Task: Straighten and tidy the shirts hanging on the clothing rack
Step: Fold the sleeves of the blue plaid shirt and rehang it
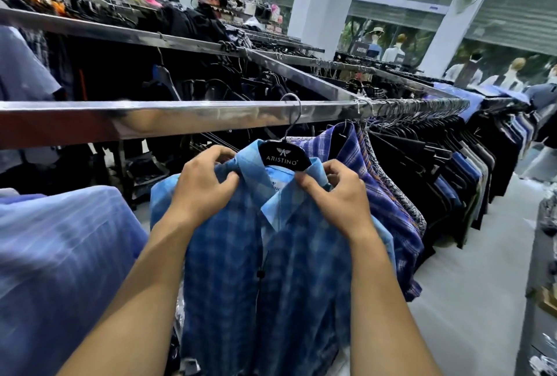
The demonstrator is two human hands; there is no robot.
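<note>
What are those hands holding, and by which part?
The blue checked shirt, by its collar: the left hand pinches one side, the right hand the other, just under the black hanger.

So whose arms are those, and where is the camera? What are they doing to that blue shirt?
There is no machine here. The arms belong to a person, and the one picture comes from a camera worn on their head, looking down at their hands. The left grip, meaning the left hand, and the right grip each pinch one side of the collar of a light blue checked shirt. The shirt hangs on a black hanger with white lettering, hooked over a long shiny metal rail. To its right hang a darker purple-blue checked shirt and a row of dark shirts.
</note>
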